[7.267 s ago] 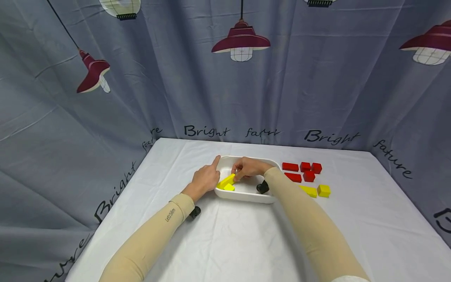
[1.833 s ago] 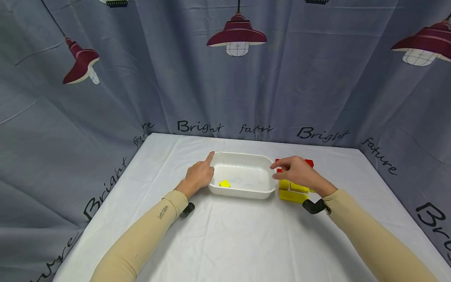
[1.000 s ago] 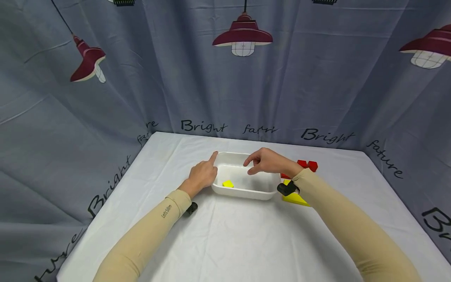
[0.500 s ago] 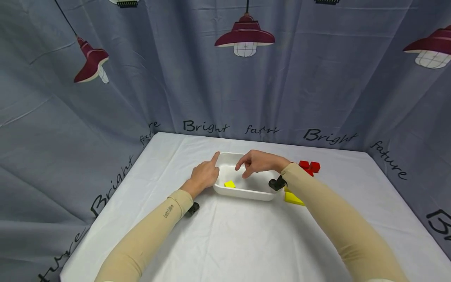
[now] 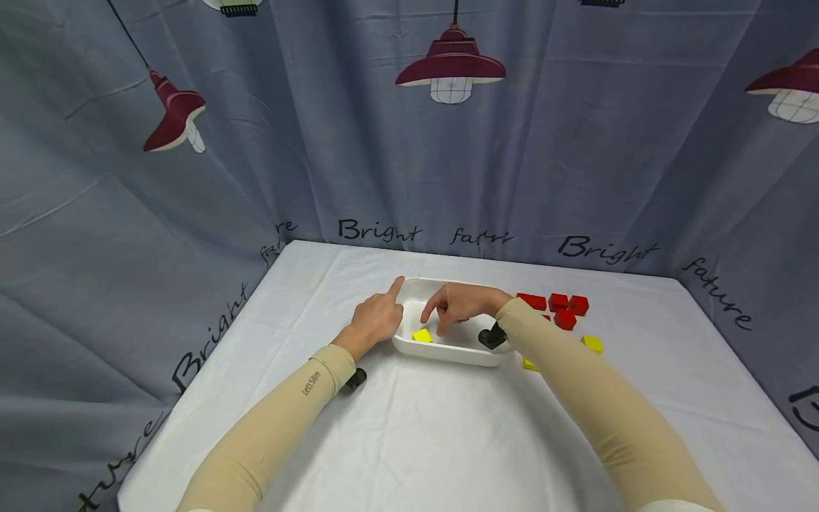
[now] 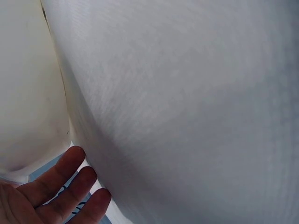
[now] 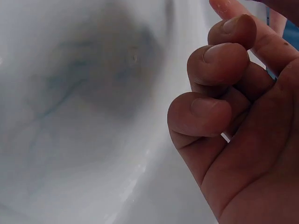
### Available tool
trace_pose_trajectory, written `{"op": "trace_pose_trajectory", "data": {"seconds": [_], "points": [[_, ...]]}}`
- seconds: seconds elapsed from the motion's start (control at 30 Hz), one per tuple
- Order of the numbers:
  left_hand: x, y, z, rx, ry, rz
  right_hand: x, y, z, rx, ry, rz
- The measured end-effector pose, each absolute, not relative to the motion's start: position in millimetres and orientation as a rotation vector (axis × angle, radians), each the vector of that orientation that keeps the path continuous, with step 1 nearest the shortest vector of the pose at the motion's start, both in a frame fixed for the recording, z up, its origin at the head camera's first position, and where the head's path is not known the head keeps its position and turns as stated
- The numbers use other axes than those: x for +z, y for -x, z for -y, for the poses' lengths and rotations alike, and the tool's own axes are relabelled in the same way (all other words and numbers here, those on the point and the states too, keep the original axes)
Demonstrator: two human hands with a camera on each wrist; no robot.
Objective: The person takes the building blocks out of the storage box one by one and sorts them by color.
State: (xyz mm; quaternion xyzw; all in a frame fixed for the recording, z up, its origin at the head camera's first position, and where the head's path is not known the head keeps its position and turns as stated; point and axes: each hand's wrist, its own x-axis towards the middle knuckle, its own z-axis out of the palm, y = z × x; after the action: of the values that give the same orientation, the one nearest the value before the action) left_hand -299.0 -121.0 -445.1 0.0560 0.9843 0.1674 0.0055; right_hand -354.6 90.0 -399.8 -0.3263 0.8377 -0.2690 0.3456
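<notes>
A white rectangular tray (image 5: 448, 355) stands on the table with one small yellow block (image 5: 422, 336) near its left end. My left hand (image 5: 377, 318) rests at the tray's left side, index finger straight along the rim. In the left wrist view, three fingers (image 6: 74, 186) extend loosely beside the tray wall (image 6: 32, 93). My right hand (image 5: 462, 302) hangs over the tray, index finger and thumb spread and pointing down just right of the yellow block. Nothing lies between them. The right wrist view shows its other fingers (image 7: 217, 70) curled above the tray floor (image 7: 70, 140).
Right of the tray lie several red blocks (image 5: 558, 302), long and short. A small yellow block (image 5: 592, 345) lies nearer, and another yellow piece (image 5: 530, 365) is partly hidden by my right sleeve. A white cloth covers the table; a grey curtain (image 5: 358, 142) hangs behind.
The long yellow block my right hand held in the tray earlier has left the tray. From the yellow blocks at right, my right hand has moved left and down towards the small yellow block.
</notes>
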Motion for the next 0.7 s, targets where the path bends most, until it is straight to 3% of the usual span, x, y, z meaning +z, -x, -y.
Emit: {"op": "trace_pose_trajectory", "data": {"seconds": [0.7], "points": [[-445.5,298.2,120.9,0.510,-0.173,-3.084,-405.9,353.6,-72.2,-0.546,0.907,-2.117]]}}
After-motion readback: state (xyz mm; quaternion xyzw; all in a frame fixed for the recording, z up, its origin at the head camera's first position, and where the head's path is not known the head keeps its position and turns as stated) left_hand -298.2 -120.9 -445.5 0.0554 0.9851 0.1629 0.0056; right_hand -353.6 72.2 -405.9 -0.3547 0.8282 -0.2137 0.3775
